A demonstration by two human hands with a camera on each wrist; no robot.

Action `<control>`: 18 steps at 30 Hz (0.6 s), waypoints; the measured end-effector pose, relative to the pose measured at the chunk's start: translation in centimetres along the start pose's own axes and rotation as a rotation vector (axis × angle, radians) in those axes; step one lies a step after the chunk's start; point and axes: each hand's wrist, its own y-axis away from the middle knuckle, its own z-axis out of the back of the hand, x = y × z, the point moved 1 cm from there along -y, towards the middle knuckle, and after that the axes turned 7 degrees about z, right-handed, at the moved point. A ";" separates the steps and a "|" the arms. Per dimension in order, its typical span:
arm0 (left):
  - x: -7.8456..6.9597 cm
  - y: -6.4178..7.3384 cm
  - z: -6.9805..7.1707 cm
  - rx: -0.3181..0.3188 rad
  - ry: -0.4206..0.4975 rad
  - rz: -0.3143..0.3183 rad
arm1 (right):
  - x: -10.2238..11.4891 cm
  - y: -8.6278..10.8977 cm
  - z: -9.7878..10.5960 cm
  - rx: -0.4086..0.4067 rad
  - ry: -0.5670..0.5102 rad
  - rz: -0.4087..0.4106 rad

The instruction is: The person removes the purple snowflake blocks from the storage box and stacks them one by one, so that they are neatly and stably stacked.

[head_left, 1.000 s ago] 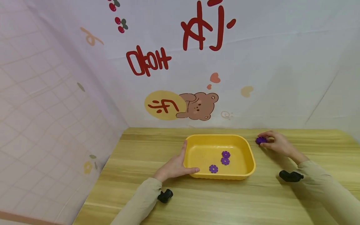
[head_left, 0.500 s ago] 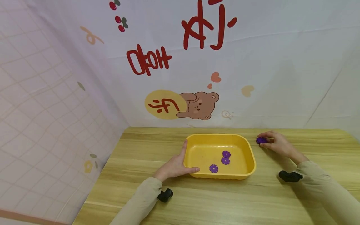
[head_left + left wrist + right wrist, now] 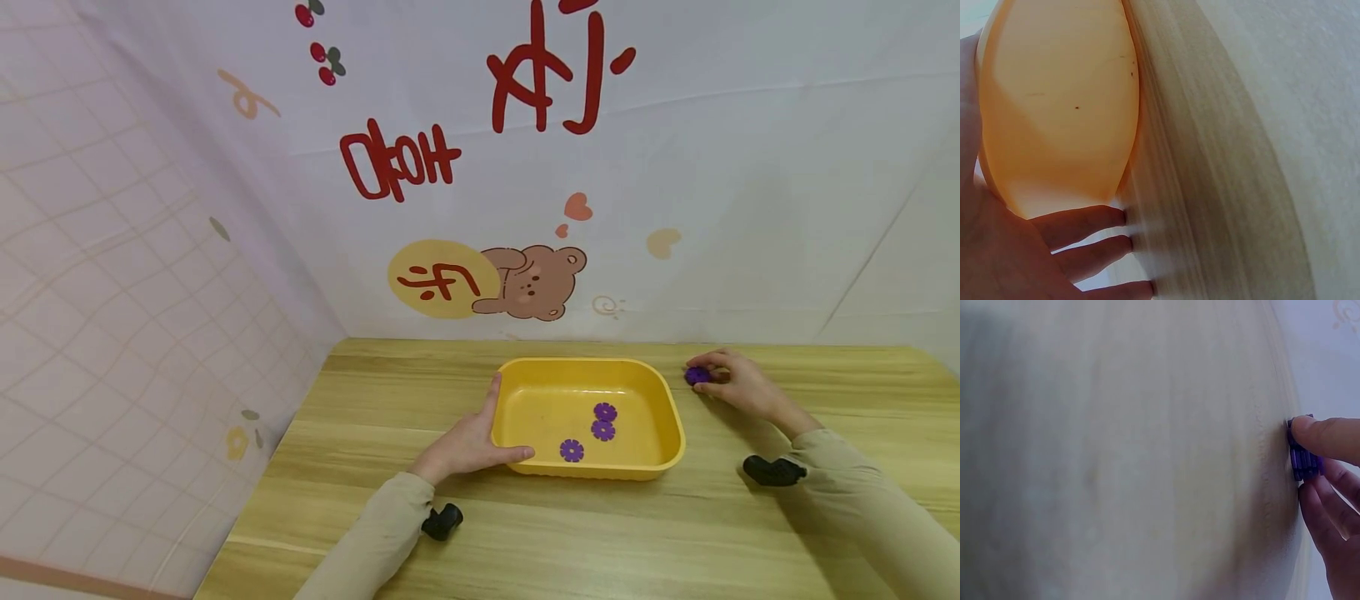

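Observation:
A yellow plastic tray (image 3: 517,365) stands on the table with several purple snowflake discs in it: one disc (image 3: 572,451) lies near the front wall, and two others (image 3: 603,422) touch each other to its right. My left hand (image 3: 468,442) rests against the tray's left end, thumb along the front rim, fingers straight and spread; the left wrist view shows them by the outer wall (image 3: 1063,112). Beyond the tray's right side, my right hand (image 3: 742,385) pinches a small stack of purple snowflake discs (image 3: 1305,459) between thumb and fingers, at the tabletop.
The wooden table (image 3: 360,508) runs back to a printed white wall cloth (image 3: 750,167), close behind the right hand. Another cloth wall (image 3: 112,292) stands along the left. Black wrist devices (image 3: 442,522) hang below both sleeves.

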 end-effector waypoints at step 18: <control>-0.1 0.0 0.0 0.002 -0.005 -0.007 | -0.3 0.2 -0.2 -0.018 -0.016 0.064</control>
